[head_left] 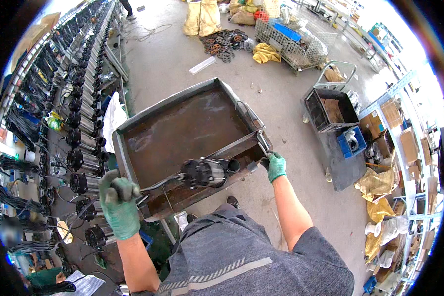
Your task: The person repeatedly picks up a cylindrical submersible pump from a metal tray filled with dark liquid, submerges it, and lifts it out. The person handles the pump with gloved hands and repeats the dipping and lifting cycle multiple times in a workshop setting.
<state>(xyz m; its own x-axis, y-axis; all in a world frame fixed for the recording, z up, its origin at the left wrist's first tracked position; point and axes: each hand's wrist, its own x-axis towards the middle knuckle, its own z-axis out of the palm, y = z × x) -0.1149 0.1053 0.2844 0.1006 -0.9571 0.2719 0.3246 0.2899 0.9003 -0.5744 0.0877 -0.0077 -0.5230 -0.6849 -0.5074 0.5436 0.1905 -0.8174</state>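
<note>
My left hand point(119, 204), in a green glove with grey fingers, is closed around a black cable point(158, 185). The cable runs to a black-and-silver submersible pump point(204, 172), lying on its side across the near section of a rectangular metal tank point(165, 97). Brown, murky water point(182, 133) fills the tank's larger far section. At the tank's right corner, my gloved right hand point(275, 166) is closed around the lower end of a silver rod-like handle point(263, 142). What the handle belongs to cannot be made out. A black round opening at the pump's end faces up.
Along the left, a long rack holds a row of similar pumps point(86, 143) with coiled black cables. At right stand a flat trolley point(338, 163) with a black crate and blue bin, then shelves with cartons point(409, 145). A wire cage point(291, 47) and sacks point(202, 18) lie beyond.
</note>
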